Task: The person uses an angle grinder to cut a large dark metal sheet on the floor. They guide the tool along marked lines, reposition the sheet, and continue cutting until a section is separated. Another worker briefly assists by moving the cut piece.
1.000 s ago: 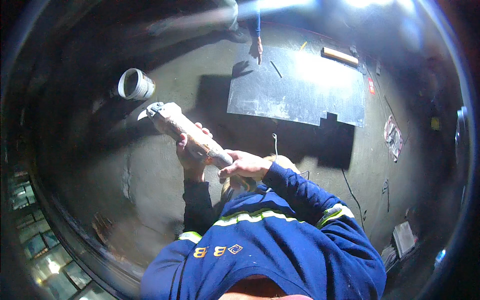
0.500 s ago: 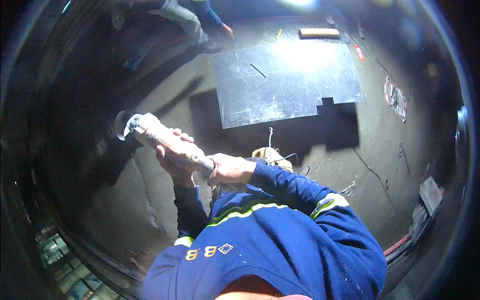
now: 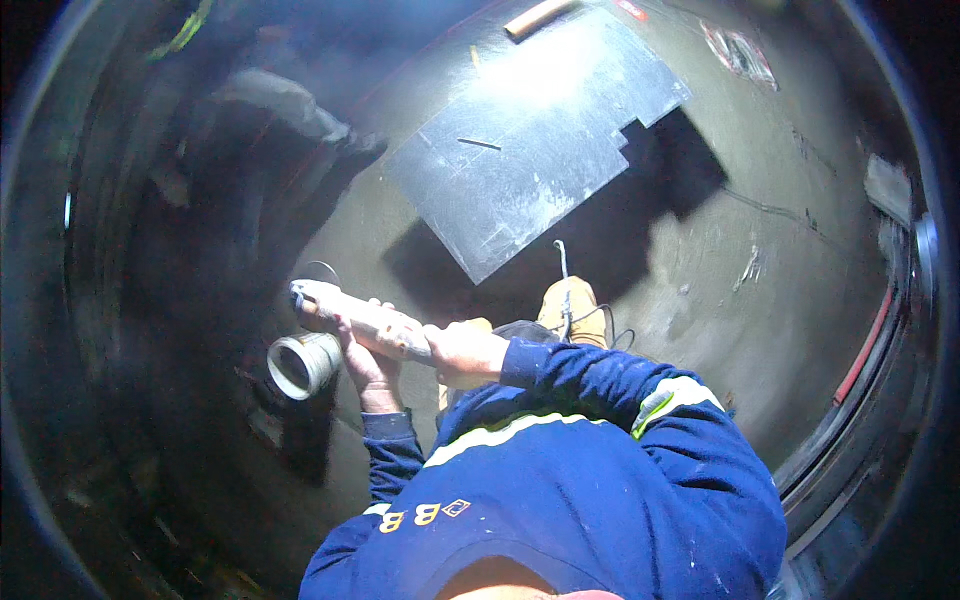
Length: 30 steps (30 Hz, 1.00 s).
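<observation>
With both hands I hold a dusty angle grinder (image 3: 372,325) in front of my body, its head pointing left. My left hand (image 3: 368,368) is closed round the front of its body from below. Closed on the rear end is my right hand (image 3: 467,353). A thin disc (image 3: 318,271) shows at the grinder's head, partly dark against the floor. Just beyond my left hand, beneath the tool head, lies a pale round pipe-like piece or bucket (image 3: 300,366), its open end towards the lower left.
A grey sheet (image 3: 530,150) with a notched edge casts a dark shadow; a thin dark strip (image 3: 480,144) lies on it. A tan roll (image 3: 540,18) lies beyond. My boot (image 3: 577,308) has a cable beside it. Another person's leg (image 3: 285,105) is at upper left.
My view has turned, so the grey sheet now appears tilted and higher. The pale round piece has come into view under the grinder's head. Both hands keep their hold.
</observation>
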Available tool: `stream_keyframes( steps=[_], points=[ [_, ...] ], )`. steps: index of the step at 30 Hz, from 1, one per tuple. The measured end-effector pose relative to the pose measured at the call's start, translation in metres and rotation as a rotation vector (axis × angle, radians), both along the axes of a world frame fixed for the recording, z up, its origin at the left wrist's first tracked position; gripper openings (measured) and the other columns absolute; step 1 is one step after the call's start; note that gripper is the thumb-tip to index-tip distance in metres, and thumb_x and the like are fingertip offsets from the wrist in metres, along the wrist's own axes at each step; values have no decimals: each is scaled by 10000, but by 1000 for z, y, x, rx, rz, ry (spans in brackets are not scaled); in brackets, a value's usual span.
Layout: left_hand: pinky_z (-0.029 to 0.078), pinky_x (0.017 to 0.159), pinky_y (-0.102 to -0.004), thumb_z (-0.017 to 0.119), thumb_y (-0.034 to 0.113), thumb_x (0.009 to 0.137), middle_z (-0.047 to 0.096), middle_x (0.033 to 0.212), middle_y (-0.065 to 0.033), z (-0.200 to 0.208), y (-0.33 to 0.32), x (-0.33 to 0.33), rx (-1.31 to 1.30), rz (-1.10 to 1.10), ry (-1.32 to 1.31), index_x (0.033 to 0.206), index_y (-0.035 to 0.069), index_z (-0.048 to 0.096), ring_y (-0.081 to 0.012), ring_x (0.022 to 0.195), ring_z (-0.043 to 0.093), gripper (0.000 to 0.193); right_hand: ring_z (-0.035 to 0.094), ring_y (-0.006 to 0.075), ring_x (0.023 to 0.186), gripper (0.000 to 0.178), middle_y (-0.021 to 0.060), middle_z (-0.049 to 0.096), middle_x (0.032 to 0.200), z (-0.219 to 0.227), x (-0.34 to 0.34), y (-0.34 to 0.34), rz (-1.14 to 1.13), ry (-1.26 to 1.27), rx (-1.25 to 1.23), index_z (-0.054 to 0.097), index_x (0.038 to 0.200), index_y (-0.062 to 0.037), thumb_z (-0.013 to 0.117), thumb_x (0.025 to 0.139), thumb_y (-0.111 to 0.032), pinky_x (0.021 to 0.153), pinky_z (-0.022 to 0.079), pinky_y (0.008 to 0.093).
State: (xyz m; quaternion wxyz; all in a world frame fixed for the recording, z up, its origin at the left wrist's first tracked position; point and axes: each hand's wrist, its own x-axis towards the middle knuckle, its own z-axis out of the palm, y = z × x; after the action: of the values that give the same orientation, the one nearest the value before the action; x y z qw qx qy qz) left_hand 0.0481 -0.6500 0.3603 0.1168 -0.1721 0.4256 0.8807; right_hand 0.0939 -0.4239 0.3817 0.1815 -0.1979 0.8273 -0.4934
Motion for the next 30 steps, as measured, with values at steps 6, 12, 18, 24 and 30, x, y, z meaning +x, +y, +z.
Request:
stream_keyframes(
  steps=[6,12,18,24,30],
  points=[
    [565,923,-519,665,405,963,681,1074,-127,-13,-35,-67,-242,-74,-341,1224,54,585,-338,980,683,444,743,408,832,372,265,726,916,-15,27,-57,-303,-100,27,563,1187,49,603,889,-170,716,586,498],
    [571,882,-502,664,320,943,675,998,-116,-19,-22,-59,-484,-247,-385,1117,46,613,-314,961,681,329,745,395,859,360,243,738,960,-58,59,-99,-548,-236,-136,564,1186,18,595,915,-216,763,589,500],
    [561,866,-473,699,377,892,663,1000,-90,-94,-22,-37,-845,-305,-272,1092,58,609,-285,968,668,388,744,385,962,404,215,746,1016,-190,81,-113,-532,-341,-496,555,1216,-10,636,935,-289,837,593,501],
    [559,878,-472,744,450,846,652,1005,-97,-182,61,23,-1177,-337,-138,1129,39,583,-288,975,663,524,741,397,990,344,218,744,1041,-327,122,-95,-548,-370,-829,553,1216,-19,620,938,-209,843,600,492],
    [577,848,-507,741,394,869,650,1041,-123,-248,139,92,-1346,-347,-83,1239,79,515,-322,974,672,535,747,358,1006,276,219,749,1057,-398,195,-32,-582,-405,-1001,588,1161,-2,616,925,-143,869,604,463]
  ],
)
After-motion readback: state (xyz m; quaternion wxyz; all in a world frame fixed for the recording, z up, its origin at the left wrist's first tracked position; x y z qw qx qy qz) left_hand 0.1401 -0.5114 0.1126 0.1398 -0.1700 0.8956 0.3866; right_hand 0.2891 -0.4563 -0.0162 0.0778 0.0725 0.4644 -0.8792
